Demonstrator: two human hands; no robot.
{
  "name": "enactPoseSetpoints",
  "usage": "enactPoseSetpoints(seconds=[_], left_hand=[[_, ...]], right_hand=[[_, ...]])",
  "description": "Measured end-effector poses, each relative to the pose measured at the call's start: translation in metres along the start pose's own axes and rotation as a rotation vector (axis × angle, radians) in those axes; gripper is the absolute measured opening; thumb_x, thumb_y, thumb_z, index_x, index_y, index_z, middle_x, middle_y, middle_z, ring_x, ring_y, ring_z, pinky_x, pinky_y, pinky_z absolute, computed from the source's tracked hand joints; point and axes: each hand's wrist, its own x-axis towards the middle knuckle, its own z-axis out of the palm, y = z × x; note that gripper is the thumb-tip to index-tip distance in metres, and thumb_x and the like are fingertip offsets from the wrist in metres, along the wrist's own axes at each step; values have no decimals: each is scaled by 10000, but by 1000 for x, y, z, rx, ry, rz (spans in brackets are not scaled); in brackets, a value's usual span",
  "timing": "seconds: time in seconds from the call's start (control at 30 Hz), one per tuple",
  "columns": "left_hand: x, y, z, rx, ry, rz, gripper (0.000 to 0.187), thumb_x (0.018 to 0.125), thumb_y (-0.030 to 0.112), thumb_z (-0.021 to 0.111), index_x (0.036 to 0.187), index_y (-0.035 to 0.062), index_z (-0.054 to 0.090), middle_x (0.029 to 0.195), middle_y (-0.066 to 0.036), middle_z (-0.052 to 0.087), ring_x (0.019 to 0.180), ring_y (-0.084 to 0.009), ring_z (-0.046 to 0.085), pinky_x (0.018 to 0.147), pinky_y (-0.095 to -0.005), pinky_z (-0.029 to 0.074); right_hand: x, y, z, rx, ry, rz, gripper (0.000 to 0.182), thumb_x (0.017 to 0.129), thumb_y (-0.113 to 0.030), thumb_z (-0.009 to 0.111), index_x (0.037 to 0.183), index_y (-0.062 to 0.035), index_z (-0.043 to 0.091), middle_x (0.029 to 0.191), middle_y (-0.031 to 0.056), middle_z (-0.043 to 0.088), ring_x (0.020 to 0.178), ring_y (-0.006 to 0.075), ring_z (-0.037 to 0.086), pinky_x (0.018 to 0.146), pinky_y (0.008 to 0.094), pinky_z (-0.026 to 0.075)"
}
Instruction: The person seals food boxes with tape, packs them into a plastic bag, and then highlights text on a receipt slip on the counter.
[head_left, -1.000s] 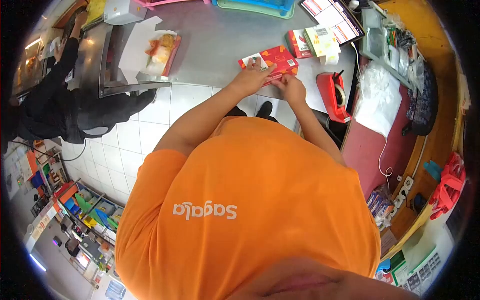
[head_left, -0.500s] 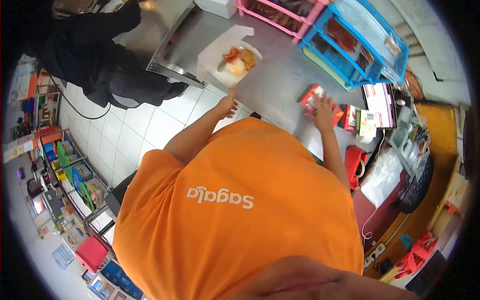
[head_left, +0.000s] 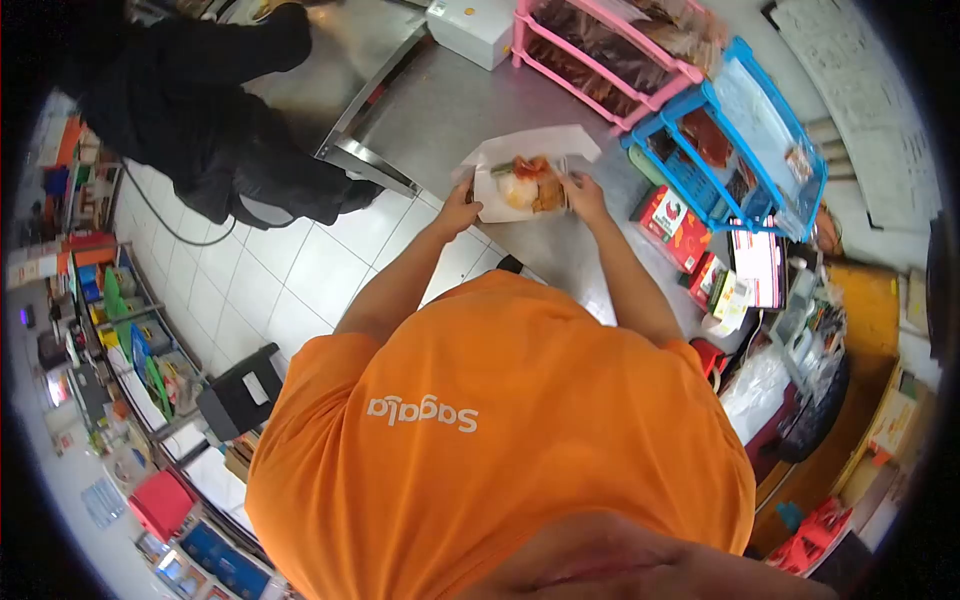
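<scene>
A white paper food box [head_left: 490, 198] lies open on the steel counter [head_left: 430, 110] in front of me, its lid part spread out behind. Inside are white rice [head_left: 515, 190], a red topping [head_left: 531, 167] and a golden-brown piece of food [head_left: 548, 192]. My left hand [head_left: 460, 212] pinches the box's left side. On the opposite side, my right hand [head_left: 585, 197] grips the box wall near its corner.
Red boxes [head_left: 676, 228] stand right of the food box, below a blue rack [head_left: 735, 140]. A pink rack [head_left: 600, 60] and a white box [head_left: 470, 30] are behind. At upper left is a person in black [head_left: 220, 120].
My right hand has left the red boxes and taken hold of the food box. My left hand now grips its other side. The food box is turned and the red boxes sit differently.
</scene>
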Motion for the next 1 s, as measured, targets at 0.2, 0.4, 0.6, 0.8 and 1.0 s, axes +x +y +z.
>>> enactPoseSetpoints(seconds=[0.2, 0.4, 0.6, 0.8, 1.0], left_hand=[[-3, 29, 39, -27, -314, -249, 782, 769, 123, 682, 1423, 76, 256, 1273, -136, 459, 1098, -243, 502, 915, -382, 426], [69, 72, 90, 592, -405, 367, 697, 743, 154, 726, 1327, 59, 357, 1262, -143, 464, 1122, -220, 483, 914, -357, 401], [62, 79, 160, 208, -677, 72, 193, 777, 93, 533, 961, 35, 526, 1144, -114, 531, 1023, -171, 493, 856, -329, 403], [55, 80, 162, 154, -483, -194, 295, 818, 64, 417, 1081, 35, 547, 985, -92, 580, 918, -184, 529, 820, -306, 432], [25, 80, 138, 322, -914, -294, 441, 872, 33, 417, 1311, 35, 460, 1243, -89, 552, 1134, -191, 500, 986, -285, 358]], right_hand=[[-108, 85, -61, 279, 209, 59, 823, 712, -488, 720, 1270, 59, 462, 1081, 164, 616, 965, 221, 601, 861, 313, 458], [-145, 94, -92, -135, 468, -18, 646, 771, -444, 673, 1174, 45, 552, 1037, 189, 634, 941, 256, 618, 851, 329, 460], [-128, 83, -59, 366, 495, -170, 449, 947, -341, 457, 1194, 28, 527, 1105, 182, 607, 1041, 261, 568, 919, 358, 416], [-134, 106, -62, 97, 433, -180, 343, 917, -130, 442, 1239, -24, 490, 1127, 195, 588, 1089, 279, 548, 936, 346, 413], [-184, 89, -50, 82, 343, -118, 438, 817, 34, 461, 1236, -87, 510, 1135, 198, 583, 1087, 369, 530, 925, 373, 432]])
